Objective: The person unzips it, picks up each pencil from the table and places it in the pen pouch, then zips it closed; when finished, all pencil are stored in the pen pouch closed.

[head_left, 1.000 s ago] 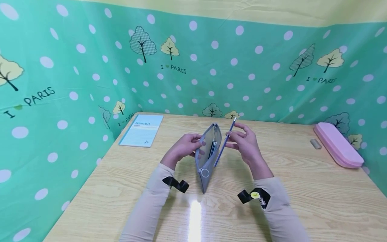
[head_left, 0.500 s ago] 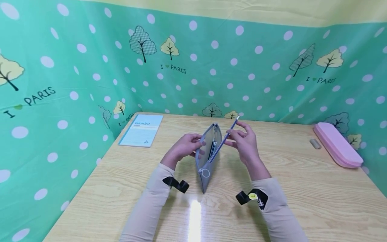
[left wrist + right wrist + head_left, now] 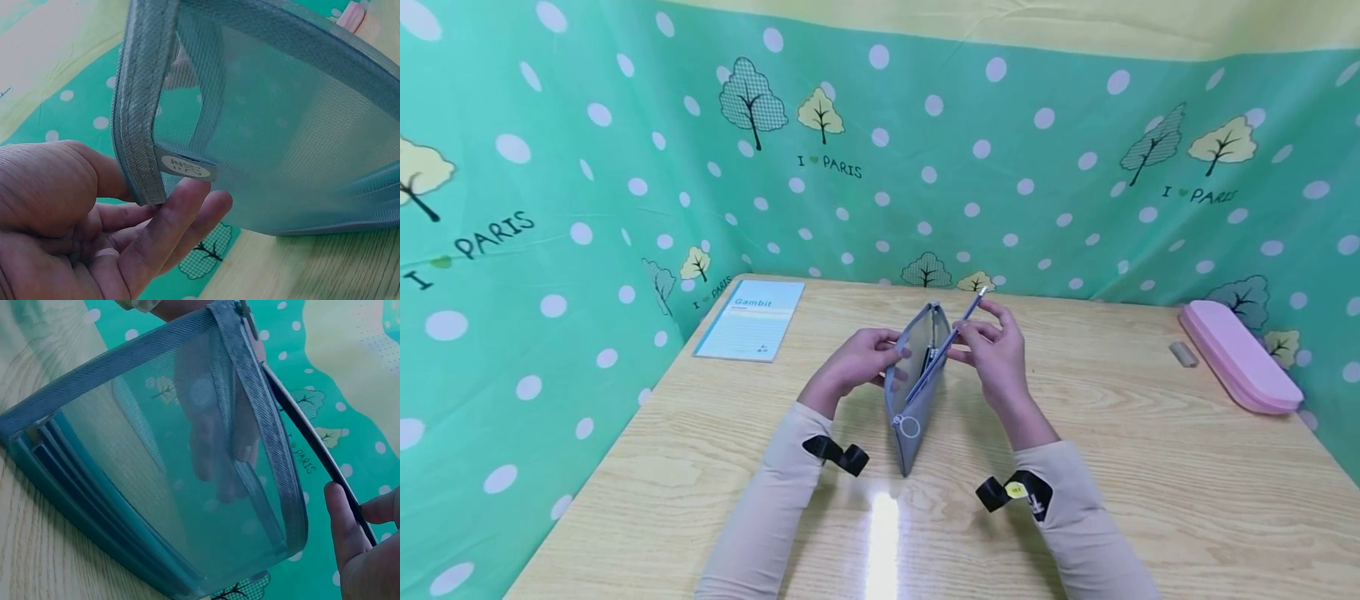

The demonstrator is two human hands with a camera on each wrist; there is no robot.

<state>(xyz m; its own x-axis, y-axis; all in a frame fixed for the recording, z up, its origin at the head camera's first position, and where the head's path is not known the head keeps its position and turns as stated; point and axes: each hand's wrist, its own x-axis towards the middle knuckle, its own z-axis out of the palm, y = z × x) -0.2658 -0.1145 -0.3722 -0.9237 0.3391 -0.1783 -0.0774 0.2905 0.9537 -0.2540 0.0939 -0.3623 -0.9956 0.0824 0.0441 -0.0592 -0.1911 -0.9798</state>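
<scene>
A grey-blue mesh zipper pouch [image 3: 917, 417] stands upright on the table, its mouth gaping. My left hand [image 3: 868, 358] grips the pouch's left rim, thumb and fingers on either side of the edge near a small label [image 3: 185, 167]. Between the thumb and fingers of my right hand [image 3: 996, 346] is a dark blue pencil [image 3: 312, 436], slanted, white eraser end up. Its lower end overlaps the pouch's opening in the head view. Through the mesh, several dark pencils [image 3: 81, 469] show lying along the bottom. A ring pull [image 3: 910, 427] hangs at the near end.
A light blue "Gambit" notebook [image 3: 751, 321] lies at the back left of the wooden table [image 3: 1120, 400]. On the right are a small grey eraser [image 3: 1183, 354] and a pink pencil case [image 3: 1242, 358]. A green dotted cloth [image 3: 958, 200] hangs behind.
My right hand has moved left, bringing the pencil's lower end from outside the pouch's right side to over its mouth. The left hand and pouch have stayed in place.
</scene>
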